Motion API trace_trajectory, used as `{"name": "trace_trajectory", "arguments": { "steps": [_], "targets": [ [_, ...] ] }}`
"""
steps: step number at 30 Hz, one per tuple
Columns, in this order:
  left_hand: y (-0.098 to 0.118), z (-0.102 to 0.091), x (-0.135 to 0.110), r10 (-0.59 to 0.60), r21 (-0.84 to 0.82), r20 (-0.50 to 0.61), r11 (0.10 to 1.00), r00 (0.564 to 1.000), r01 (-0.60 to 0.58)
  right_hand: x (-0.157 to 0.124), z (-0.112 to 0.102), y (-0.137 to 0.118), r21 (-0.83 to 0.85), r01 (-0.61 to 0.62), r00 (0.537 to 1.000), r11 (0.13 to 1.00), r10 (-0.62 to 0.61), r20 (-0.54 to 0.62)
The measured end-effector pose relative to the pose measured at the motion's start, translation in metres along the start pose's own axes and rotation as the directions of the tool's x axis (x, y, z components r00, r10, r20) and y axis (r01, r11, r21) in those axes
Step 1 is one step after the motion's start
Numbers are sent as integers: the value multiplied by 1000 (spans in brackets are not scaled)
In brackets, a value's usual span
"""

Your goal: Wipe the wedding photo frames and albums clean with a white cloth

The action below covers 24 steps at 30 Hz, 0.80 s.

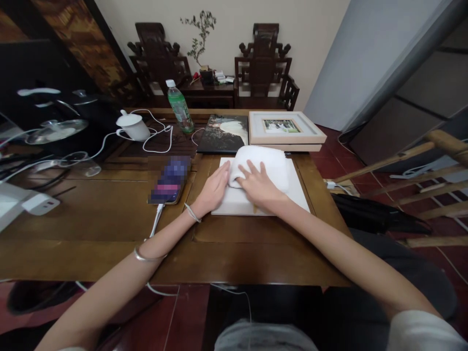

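**Bare arms [321,236] reach to a white cloth [273,165]**

Left hand [214,189]: fingers straight, together, against the cloth's left edge. Right hand [258,185]: fingers spread on its top (neither hand grips). Beneath the cloth lies a board [232,202] on the table [241,251]; frame [283,127] beyond, phone [170,180] to the left.

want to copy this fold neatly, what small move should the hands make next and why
Perhaps smooth the cloth gently with the right hand, keeping the left hand alongside: its left edge looks rounded, the right hand already rests on top, and the left hand is at that edge.
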<state>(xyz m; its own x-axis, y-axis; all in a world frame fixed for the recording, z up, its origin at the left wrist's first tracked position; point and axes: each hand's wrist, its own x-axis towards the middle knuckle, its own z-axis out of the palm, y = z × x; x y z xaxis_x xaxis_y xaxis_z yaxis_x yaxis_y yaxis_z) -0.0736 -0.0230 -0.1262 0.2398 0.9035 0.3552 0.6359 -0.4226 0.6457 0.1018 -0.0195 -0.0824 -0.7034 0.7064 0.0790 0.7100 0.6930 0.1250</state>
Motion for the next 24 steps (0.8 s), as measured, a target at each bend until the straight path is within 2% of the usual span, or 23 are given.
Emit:
{"name": "trace_trajectory", "arguments": {
  "steps": [2,5,7,9,12,15,20,24],
  "targets": [
    [2,-3,1,-2,-40,-76,999,997,-1,-7,-1,-15,10,80,997,997,-80,3],
    [3,-4,1,7,-62,-111,998,994,-14,-30,-8,-35,50,254,967,966,-253,-22],
    [4,-4,1,14,-46,-100,999,995,-19,-48,-16,-44,80,330,944,941,-330,-14],
    [4,-2,0,15,-7,-54,1000,998,-16,-65,-26,-47,113,349,935,930,-353,20],
    [2,2,-1,22,66,45,998,999,-24,-81,-36,-43,138,282,953,949,-294,71],
    [-2,5,-2,42,139,133,989,990,-60,-76,-35,-30,122,180,978,976,-191,86],
    [-6,6,-2,71,184,167,978,983,-102,-31,-27,-1,99,1,999,995,-6,48],
    [-4,4,-1,130,165,134,975,982,-152,15,-34,8,165,-124,991,978,114,66]
  ]
}}
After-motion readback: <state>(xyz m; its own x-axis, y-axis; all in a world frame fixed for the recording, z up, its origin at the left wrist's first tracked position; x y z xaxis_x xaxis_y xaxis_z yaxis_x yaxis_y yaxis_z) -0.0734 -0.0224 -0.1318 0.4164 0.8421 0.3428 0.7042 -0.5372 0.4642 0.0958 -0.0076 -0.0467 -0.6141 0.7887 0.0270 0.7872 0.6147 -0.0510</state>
